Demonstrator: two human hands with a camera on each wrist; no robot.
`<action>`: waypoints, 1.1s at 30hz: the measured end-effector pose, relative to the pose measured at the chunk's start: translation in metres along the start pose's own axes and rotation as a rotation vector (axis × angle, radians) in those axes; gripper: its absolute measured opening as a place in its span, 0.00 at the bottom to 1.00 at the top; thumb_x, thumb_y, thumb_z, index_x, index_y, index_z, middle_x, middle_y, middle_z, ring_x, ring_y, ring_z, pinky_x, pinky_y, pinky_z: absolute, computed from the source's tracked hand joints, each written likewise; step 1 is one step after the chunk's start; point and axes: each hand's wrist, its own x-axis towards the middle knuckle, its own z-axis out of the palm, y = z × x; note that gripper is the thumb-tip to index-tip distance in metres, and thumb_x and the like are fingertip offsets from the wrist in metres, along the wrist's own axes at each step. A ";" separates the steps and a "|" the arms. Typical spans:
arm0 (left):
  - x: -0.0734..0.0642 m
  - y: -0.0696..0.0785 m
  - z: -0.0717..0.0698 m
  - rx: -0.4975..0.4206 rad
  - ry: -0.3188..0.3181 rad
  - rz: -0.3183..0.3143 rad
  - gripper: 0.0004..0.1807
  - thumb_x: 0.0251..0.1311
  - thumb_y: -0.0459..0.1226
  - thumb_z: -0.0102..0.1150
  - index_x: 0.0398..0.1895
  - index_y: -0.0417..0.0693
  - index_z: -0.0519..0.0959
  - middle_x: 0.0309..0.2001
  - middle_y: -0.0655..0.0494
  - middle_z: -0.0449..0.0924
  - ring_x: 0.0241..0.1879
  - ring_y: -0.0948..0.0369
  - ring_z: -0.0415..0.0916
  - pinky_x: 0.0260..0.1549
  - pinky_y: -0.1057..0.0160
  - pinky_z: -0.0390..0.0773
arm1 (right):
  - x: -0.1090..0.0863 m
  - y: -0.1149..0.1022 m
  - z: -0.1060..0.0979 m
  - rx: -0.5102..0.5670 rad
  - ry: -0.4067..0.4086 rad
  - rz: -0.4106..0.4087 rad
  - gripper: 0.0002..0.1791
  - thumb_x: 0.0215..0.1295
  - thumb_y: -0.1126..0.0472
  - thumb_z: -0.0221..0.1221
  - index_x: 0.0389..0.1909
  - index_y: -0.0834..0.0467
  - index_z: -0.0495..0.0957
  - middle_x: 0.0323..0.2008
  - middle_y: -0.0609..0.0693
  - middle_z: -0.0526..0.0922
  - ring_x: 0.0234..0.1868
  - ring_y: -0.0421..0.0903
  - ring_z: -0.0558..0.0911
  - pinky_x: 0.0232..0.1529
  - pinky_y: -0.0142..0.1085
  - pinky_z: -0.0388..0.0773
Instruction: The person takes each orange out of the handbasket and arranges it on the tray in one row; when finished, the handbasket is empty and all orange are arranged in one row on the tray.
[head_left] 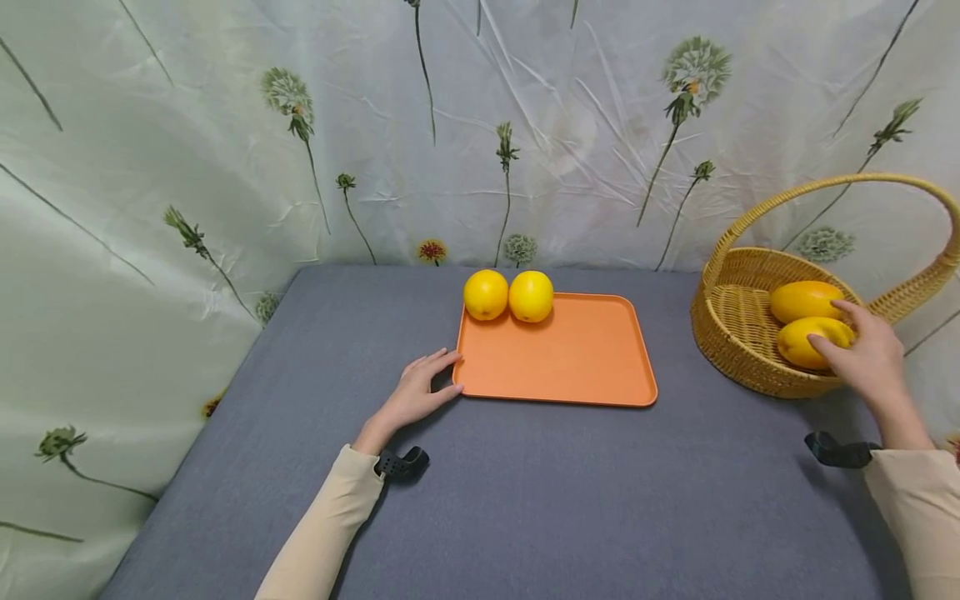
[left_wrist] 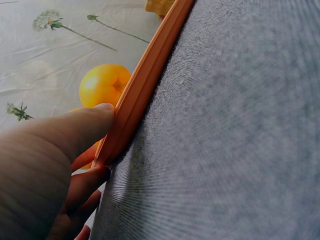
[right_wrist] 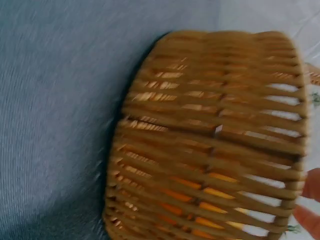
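Observation:
My left hand (head_left: 420,392) rests at the left edge of an orange tray (head_left: 555,367), its thumb and fingers spread along the rim; in the left wrist view the thumb (left_wrist: 92,122) lies against that rim. Two oranges (head_left: 486,295) (head_left: 531,297) sit side by side in the tray's far left corner. Over the right side of a wicker basket (head_left: 738,354) is my right hand (head_left: 870,350), thumb and forefinger apart above two yellow mangoes (head_left: 806,301) (head_left: 806,343). In the right wrist view its fingertips (right_wrist: 312,185) show just beyond the basket's rim, with the mangoes glimpsed through the weave.
The basket's tall arched handle (head_left: 832,185) rises above my right hand. A grey cloth-covered table (head_left: 570,500) lies under everything. Behind it hangs a pale curtain (head_left: 600,133) printed with dandelions.

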 end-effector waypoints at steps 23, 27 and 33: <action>0.004 0.001 -0.002 0.000 -0.004 -0.004 0.30 0.59 0.45 0.60 0.65 0.46 0.68 0.66 0.45 0.68 0.70 0.47 0.58 0.66 0.38 0.52 | 0.028 0.015 0.007 -0.246 -0.190 -0.008 0.36 0.62 0.55 0.53 0.60 0.79 0.54 0.48 0.83 0.63 0.47 0.79 0.62 0.47 0.63 0.58; 0.003 0.001 -0.001 0.001 -0.006 -0.006 0.30 0.59 0.44 0.59 0.65 0.46 0.68 0.66 0.45 0.68 0.70 0.46 0.58 0.66 0.38 0.52 | 0.029 0.018 0.010 -0.230 -0.211 -0.040 0.35 0.62 0.56 0.53 0.59 0.80 0.56 0.48 0.83 0.62 0.50 0.78 0.60 0.49 0.63 0.57; 0.002 0.000 0.000 -0.010 -0.008 -0.008 0.30 0.59 0.45 0.60 0.65 0.46 0.68 0.66 0.45 0.68 0.70 0.47 0.58 0.67 0.39 0.51 | 0.029 0.024 0.011 -0.198 -0.213 -0.078 0.34 0.62 0.56 0.54 0.59 0.79 0.57 0.48 0.84 0.62 0.51 0.78 0.59 0.50 0.63 0.55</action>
